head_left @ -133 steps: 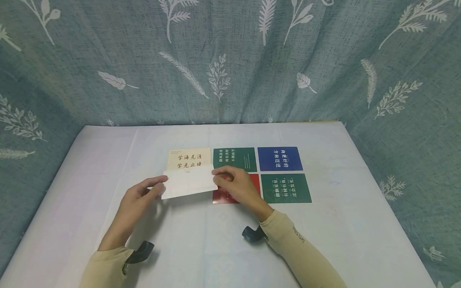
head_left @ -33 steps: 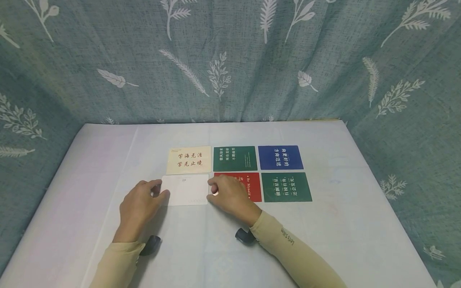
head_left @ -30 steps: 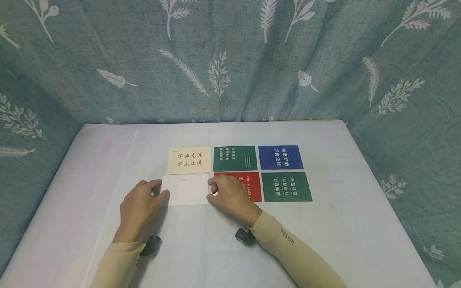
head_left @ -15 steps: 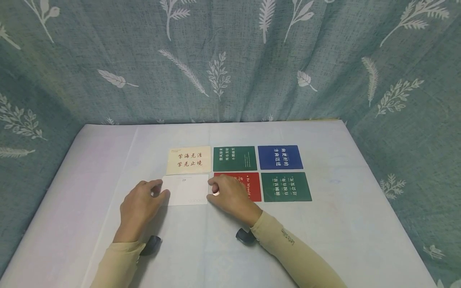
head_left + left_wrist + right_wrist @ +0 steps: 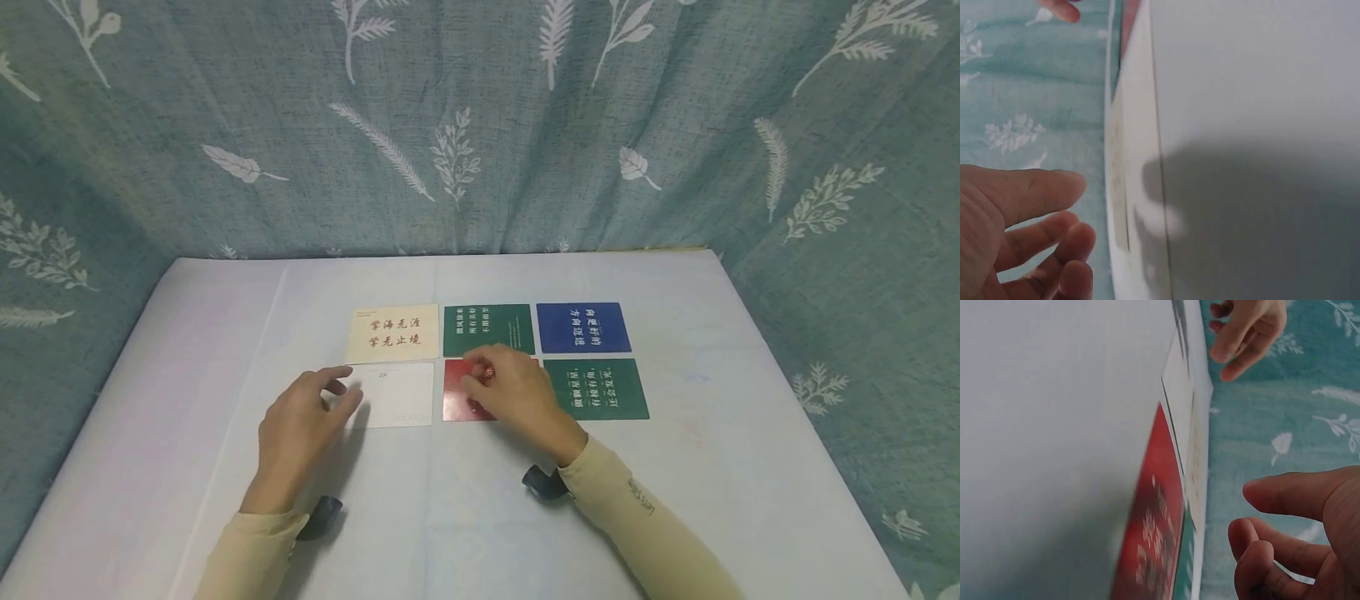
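Note:
A white card (image 5: pixel 397 396) with faint print lies flat at the near left of two rows of cards. My left hand (image 5: pixel 303 425) hovers over its left edge, thumb and fingers apart, holding nothing; its shadow falls on the card in the left wrist view. Above the red card (image 5: pixel 455 392) is my right hand (image 5: pixel 525 396), loosely bent, with a gap between thumb and fingers in the right wrist view. Part of the red card's lettering is hidden behind that hand.
Behind the white card lies a cream card (image 5: pixel 393 333) with brown writing. A green card (image 5: pixel 487 325) and a blue card (image 5: pixel 583 327) continue the far row; another green card (image 5: pixel 600 392) ends the near row. A patterned curtain (image 5: pixel 480 125) surrounds the white table (image 5: pixel 675 500).
The white card, held up by both hands at first, came down flat before the red card. Since half a second ago both hands have let go and lifted, the right one moving rightward.

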A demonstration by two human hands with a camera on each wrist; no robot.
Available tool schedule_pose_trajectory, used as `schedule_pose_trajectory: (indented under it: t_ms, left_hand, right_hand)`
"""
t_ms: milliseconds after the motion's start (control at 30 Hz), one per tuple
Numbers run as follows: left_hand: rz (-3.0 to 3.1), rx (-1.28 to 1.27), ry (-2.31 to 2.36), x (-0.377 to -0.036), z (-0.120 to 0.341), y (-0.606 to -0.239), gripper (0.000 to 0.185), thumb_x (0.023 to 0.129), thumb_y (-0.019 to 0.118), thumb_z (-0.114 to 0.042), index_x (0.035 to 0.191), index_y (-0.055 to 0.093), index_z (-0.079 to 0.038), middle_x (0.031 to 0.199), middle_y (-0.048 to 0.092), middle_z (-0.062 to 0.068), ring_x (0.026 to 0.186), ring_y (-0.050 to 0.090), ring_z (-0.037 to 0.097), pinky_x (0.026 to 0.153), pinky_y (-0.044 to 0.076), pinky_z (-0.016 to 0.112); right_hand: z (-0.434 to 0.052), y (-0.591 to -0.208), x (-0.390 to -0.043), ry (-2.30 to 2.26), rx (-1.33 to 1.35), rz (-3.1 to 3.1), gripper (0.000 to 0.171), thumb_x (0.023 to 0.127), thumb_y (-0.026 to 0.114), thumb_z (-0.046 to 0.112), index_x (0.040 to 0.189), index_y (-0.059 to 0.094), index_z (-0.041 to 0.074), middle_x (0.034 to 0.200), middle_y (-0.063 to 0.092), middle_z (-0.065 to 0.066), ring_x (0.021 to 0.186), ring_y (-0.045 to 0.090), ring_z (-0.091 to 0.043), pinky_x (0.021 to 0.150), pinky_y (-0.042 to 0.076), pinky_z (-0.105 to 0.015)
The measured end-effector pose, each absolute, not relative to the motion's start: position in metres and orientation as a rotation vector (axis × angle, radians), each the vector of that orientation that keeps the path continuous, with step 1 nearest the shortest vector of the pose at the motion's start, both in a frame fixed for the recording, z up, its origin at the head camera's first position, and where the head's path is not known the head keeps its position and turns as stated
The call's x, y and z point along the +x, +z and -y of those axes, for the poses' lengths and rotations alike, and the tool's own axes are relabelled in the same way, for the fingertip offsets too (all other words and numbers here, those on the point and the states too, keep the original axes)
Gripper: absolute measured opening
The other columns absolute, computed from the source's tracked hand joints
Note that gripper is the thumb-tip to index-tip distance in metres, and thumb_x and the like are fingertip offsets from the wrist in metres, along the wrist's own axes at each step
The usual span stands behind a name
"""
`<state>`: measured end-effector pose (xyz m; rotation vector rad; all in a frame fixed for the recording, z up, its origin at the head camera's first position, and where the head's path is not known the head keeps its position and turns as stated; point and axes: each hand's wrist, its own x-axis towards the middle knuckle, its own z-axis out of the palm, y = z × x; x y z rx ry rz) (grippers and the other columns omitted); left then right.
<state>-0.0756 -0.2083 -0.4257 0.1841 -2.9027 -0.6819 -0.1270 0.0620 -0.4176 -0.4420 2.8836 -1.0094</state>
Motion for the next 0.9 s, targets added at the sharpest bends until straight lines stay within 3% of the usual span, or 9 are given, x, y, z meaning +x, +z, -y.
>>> schedule_pose_trajectory:
  t_ms: [333,900]
  left_hand:
    - [2.865,-0.009,-0.738,-0.08,0.171,-0.424,0.03,0.082,0.065,-0.034,0.11,0.068,-0.022,0.087,0.063,-0.008,0.067,0.052,0.01,0.053,0.038,0.028]
    - [3.037,-0.183,-0.709,-0.095,0.12,-0.438,0.036,0.076,0.07,-0.035,0.109,0.069,-0.02,0.082,0.056,-0.009,0.064,0.047,0.01,0.053,0.038,0.027]
  right_hand:
    - [-0.102,-0.415,-0.125,-1.018,-0.357,-2.931,0.031,0.08,0.071,0.028,0.109,0.067,0.02,0.08,0.058,0.015,0.063,0.051,-0.009,0.05,0.042,-0.027]
    - [-0.147,-0.434,-0.108,-0.89,-0.262,-2.923,0.035,0.076,0.075,0.03,0.107,0.069,0.016,0.08,0.06,0.01,0.064,0.048,-0.01,0.055,0.04,-0.027]
